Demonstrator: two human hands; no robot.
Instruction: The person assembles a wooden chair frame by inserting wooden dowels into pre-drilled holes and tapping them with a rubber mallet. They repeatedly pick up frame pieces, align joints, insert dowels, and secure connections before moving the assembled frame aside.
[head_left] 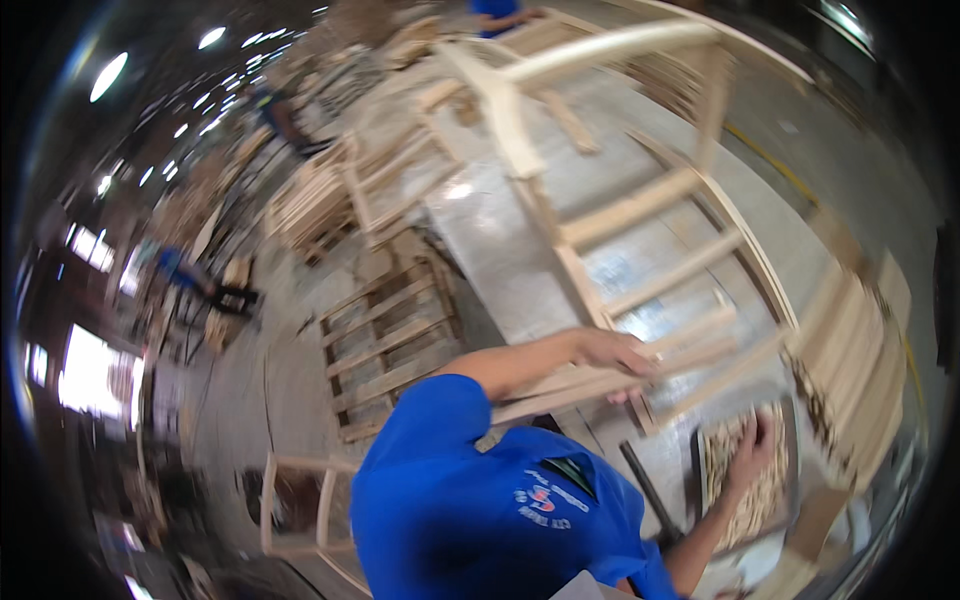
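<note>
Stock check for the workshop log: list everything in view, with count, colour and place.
chair frame: one, pale bare wood, lying on the bench, centre.
workbench: one, grey, running up the middle.
tray of small wooden pieces: one, pale pieces, lower right.
stacked wooden parts: one pile, pale, right edge.
slatted frames: several, pale wood, on the floor to the left.
blue shirt: one, bottom centre.
left hand: grip on the chair frame's lower rail.
right hand: resting in the tray.

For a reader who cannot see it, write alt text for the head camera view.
A person in a blue shirt grips an unfinished wooden chair frame on a workbench with the left hand, while the right hand rests in a tray of small wooden pieces.
</note>
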